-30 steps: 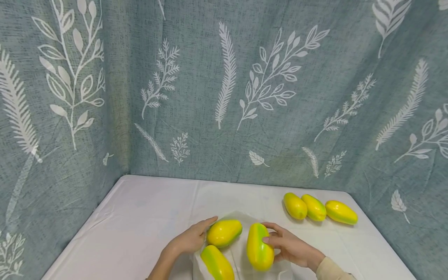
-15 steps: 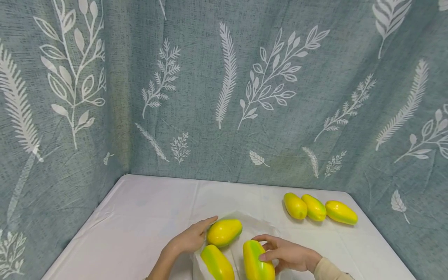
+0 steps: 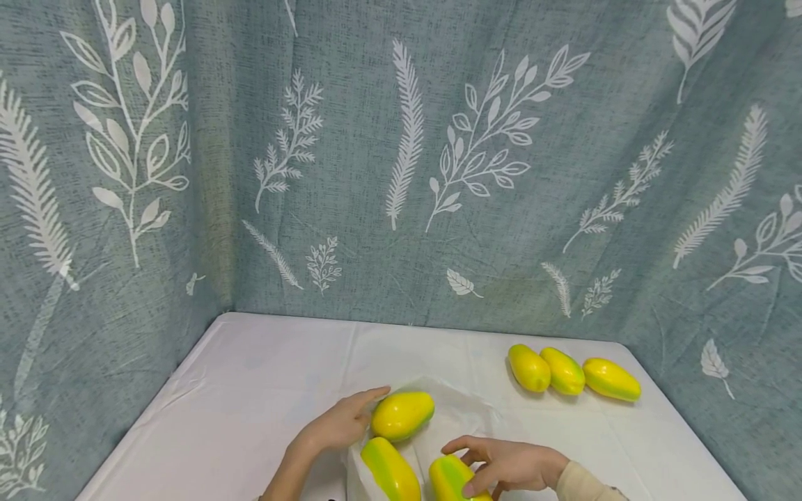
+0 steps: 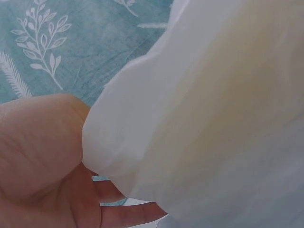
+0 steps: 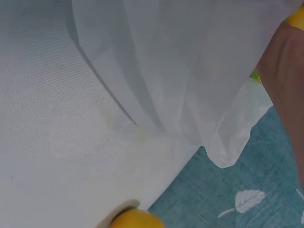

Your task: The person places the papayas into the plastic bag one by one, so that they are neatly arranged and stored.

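A thin white plastic bag (image 3: 454, 400) lies with its mouth spread at the front of the table. Inside rest two yellow-green papayas, one papaya (image 3: 403, 415) farther back and another papaya (image 3: 390, 467) at the front left. My left hand (image 3: 338, 422) holds the bag's left side, its index finger stretched along the rim; in the left wrist view the plastic (image 4: 204, 109) hides the fingertips. With thumb and fingers my right hand (image 3: 516, 463) grips a third papaya (image 3: 447, 474), low over the bag's right part. The bag's outer side (image 5: 161, 57) covers most of the right wrist view.
Three more papayas stand in a row at the back right of the white table (image 3: 269, 376): a left papaya (image 3: 529, 367), a middle papaya (image 3: 562, 371) and a right papaya (image 3: 611, 379). A teal leaf-patterned curtain (image 3: 376, 174) closes off the back and both sides.
My right hand has brought its papaya toward me and down, a little to the left, over the bag. The left hand and the other papayas stay almost where they were.
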Demonstrator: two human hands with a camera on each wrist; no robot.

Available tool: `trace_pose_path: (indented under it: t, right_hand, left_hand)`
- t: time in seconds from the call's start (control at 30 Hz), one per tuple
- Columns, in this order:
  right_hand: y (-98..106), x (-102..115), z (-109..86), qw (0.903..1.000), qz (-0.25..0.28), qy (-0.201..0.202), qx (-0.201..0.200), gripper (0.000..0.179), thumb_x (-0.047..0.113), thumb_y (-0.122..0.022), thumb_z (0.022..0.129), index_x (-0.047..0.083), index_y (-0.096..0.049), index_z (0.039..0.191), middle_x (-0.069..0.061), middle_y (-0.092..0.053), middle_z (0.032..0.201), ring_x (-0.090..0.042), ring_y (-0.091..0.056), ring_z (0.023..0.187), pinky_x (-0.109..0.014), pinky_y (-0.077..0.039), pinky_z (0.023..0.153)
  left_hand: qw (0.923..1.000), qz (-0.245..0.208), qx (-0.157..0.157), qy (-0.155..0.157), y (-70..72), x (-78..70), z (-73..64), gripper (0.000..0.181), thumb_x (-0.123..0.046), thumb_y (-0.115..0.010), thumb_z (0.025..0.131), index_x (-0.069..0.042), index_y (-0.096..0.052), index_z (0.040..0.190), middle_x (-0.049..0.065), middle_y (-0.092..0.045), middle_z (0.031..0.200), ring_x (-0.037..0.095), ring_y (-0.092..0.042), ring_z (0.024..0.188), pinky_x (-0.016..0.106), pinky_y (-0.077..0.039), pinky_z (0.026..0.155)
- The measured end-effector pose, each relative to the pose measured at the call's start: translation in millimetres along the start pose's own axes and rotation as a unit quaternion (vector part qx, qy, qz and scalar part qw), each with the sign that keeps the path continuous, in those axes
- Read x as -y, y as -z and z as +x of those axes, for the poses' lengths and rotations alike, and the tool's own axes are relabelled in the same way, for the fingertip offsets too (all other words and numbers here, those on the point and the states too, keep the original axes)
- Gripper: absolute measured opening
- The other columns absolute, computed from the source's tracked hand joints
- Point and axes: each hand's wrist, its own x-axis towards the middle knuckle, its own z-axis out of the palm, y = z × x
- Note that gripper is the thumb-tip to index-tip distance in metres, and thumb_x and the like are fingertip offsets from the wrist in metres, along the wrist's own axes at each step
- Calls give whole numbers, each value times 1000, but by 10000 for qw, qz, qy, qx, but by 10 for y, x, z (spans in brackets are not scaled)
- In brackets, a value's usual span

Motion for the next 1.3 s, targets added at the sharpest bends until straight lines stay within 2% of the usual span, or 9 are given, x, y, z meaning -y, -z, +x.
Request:
trace_pose_path:
  t: [0.13,0.37,0.73,0.93,1.1,1.3]
  right_hand:
    - [-21,8,-2,9998,23,65,190,57,25,-62,92,13,-38,142,-13,-43,128,-20,-52,103,-29,-49,75]
    - [-77,36,-20,9996,149,134,200,52,17,-57,95,10,-37,143,-12,-45,125,-20,-54,101,-30,-50,75]
    - [-68,4,-19,9982,256,264,468,55,20,-57,95,9,-35,144,-10,-47,123,-17,-55,101,-27,-50,75]
    - [-65,1,-8,9980,230,114,576,57,21,-58,94,11,-34,145,-10,-46,122,-16,-53,102,-26,-49,76]
    - [-86,48,-8,9976,26,-71,682,54,19,-54,94,13,-35,145,-9,-45,122,-17,-51,102,-29,-49,84]
    - [-94,80,-12,9960,-42,-84,889,55,19,-55,94,12,-34,144,-8,-45,124,-17,-51,104,-28,-48,84]
  left_hand:
    - [10000,-51,7,-31,6,15,1,45,3,-43,95,2,-44,140,21,-42,142,43,-33,132,61,-24,106]
    - [10000,24,-90,18,19,2,-6,44,1,-46,94,2,-46,138,21,-44,140,43,-35,131,62,-25,105]
    - [9991,147,-387,110,9,-7,-7,44,9,-41,92,2,-49,135,22,-46,138,45,-37,129,62,-28,104]
    - [9984,231,-480,190,15,-23,-13,43,9,-43,92,1,-52,133,23,-48,136,45,-39,127,63,-30,102]
    - [9980,302,-529,193,11,-21,-11,41,9,-43,91,1,-53,131,23,-50,134,45,-40,126,63,-31,101]
    - [9979,297,-546,200,8,-23,3,41,8,-43,91,1,-53,130,22,-51,133,44,-41,126,62,-32,101]
